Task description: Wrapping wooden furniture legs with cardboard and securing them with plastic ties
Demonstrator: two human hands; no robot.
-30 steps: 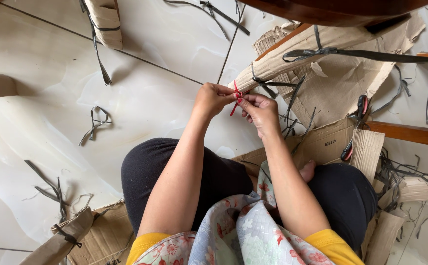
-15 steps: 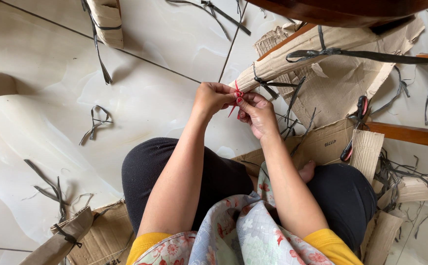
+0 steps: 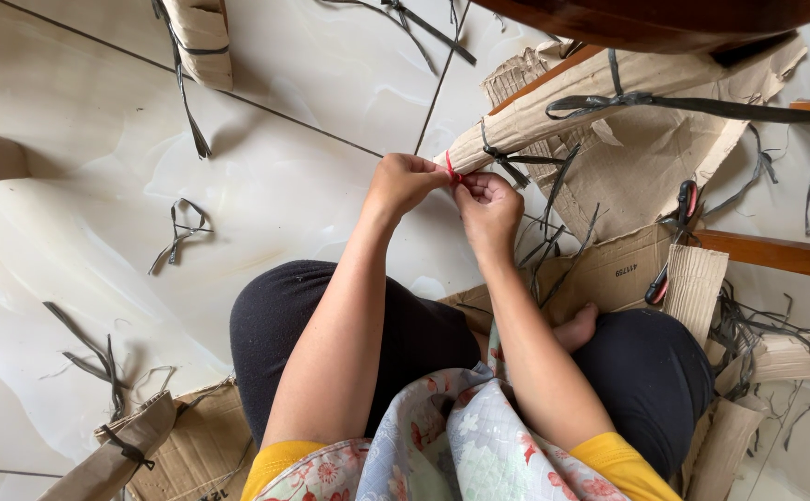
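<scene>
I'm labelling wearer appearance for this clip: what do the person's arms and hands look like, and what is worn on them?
Both arms are bare from short yellow sleeves down. The left hand and right hand wear no gloves; no rings, watch or bracelets show.

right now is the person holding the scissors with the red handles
No, the scissors lie on the cardboard to the right, while the left hand and right hand pinch a red string.

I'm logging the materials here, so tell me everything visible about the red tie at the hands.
The red tie is a thin, bright red strip, material unclear, wound at the near end of a cardboard roll. The left hand and right hand pinch it from either side. Only a short piece shows between the fingertips; the rest is hidden.
</scene>
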